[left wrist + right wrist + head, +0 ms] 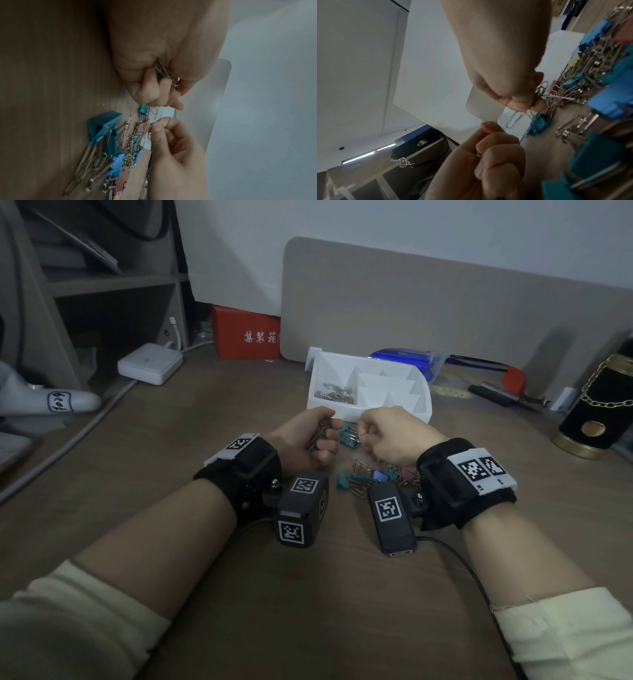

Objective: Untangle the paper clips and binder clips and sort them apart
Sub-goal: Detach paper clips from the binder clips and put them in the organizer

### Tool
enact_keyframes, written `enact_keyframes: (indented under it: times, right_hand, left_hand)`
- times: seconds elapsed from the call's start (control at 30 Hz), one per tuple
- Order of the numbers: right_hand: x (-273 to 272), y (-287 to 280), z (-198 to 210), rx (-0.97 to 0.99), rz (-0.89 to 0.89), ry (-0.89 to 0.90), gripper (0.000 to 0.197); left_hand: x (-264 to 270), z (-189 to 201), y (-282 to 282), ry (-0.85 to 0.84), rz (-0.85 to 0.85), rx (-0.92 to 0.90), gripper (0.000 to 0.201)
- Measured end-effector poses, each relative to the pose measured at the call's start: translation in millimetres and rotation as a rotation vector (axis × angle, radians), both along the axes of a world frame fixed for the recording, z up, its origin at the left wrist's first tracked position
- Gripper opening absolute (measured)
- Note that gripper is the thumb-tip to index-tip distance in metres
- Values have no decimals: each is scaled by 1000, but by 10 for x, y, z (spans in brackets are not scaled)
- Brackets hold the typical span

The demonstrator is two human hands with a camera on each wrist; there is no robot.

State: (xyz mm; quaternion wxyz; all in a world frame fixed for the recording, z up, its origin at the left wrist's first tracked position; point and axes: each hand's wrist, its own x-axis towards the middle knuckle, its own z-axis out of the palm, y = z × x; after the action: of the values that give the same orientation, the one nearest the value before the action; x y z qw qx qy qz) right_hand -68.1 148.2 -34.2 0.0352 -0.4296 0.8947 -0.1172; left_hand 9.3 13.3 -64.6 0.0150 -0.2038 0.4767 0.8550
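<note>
red box point(245, 337) | white adapter point(150, 363) | black-gold canister point(597, 409) | blue pouch point(404, 361)

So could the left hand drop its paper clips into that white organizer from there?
Probably yes. The left hand grips a bundle of paper clips just in front of the white organizer, and nothing stands between them.

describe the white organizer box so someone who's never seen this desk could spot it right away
On the brown wooden desk, look just beyond the person's two hands, before the beige board against the wall. The white plastic organizer box sits there. Unlike the red carton behind it, it is open-topped, partitioned, with silver paper clips in its left compartment.
</note>
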Motion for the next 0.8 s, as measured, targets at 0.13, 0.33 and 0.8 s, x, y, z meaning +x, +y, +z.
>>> enact_keyframes:
  times: [0.13, 0.33, 0.8]
  right_hand:
    - [9, -3, 13, -152, -8, 54, 13]
    - [-12, -29, 6, -306, 30, 85, 11]
    - [139, -112, 6, -472, 228, -93, 5]
  left_hand:
    - [-1, -7, -4, 4, -37, -9, 38]
    - [6, -3, 4, 9, -78, -25, 39]
    - [11, 6, 38, 52, -214, -127, 33]
